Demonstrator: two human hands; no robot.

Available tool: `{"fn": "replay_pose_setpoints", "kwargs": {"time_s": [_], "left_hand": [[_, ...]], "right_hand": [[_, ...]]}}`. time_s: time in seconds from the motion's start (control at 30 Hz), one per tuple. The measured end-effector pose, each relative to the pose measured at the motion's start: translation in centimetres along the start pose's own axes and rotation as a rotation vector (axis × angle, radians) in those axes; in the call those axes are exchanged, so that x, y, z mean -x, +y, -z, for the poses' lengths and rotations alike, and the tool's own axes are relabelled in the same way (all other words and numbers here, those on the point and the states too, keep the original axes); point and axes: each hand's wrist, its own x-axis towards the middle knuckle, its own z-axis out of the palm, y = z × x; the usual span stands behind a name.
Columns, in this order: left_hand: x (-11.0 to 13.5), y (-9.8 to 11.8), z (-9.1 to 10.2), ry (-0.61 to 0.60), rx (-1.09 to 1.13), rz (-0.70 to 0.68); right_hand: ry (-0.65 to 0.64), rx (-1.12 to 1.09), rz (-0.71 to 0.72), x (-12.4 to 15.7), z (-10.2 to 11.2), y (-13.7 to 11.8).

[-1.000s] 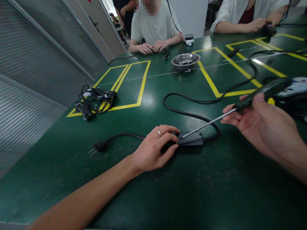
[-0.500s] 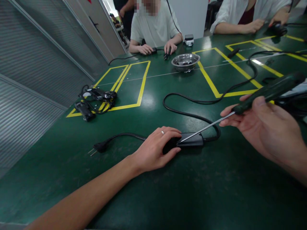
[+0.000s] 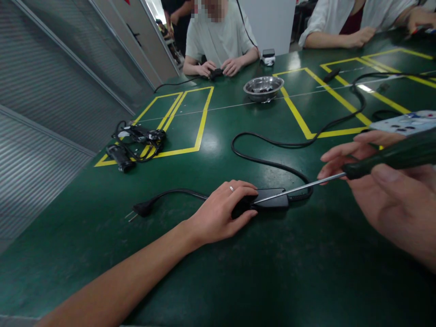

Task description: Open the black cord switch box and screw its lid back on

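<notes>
My left hand [image 3: 225, 209] is closed over the left part of a black power adapter [image 3: 272, 199] and holds it down on the green table. A cord with a two-pin plug [image 3: 143, 209] runs out to the left. From the adapter's right end a thicker black cable [image 3: 262, 160] loops away. My right hand [image 3: 384, 190] grips the dark green handle of a screwdriver [image 3: 313, 183], some fingers loosely spread. Its metal shaft slants down to the left, low over the adapter, with the tip at the casing beside my left fingers. Exact contact at the tip is hard to make out.
Tangled black cords and parts [image 3: 136, 141] lie at the left on yellow tape. A metal bowl [image 3: 263, 87] stands further back. Across the table, a person's hands [image 3: 220, 70] handle a black item; another person's forearm [image 3: 347, 40] rests at the right.
My right hand and the screwdriver handle have moved down and right, so the shaft lies flatter. A thin gap line now shows along the adapter's upper edge. My left hand stays put.
</notes>
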Motion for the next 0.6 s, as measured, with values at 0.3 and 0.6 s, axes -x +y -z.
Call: {"fn": "replay_pose_setpoints", "kwargs": {"time_s": [0.3,0.6], "left_hand": [[-0.1,0.0,0.0,0.014,-0.008,0.002],[-0.1,0.0,0.0,0.022,0.001,0.009]], "right_hand": [[-0.021,0.061,-0.031,-0.2,0.7,0.5],[-0.027,-0.048,-0.055,-0.3,0.0,0.3]]}}
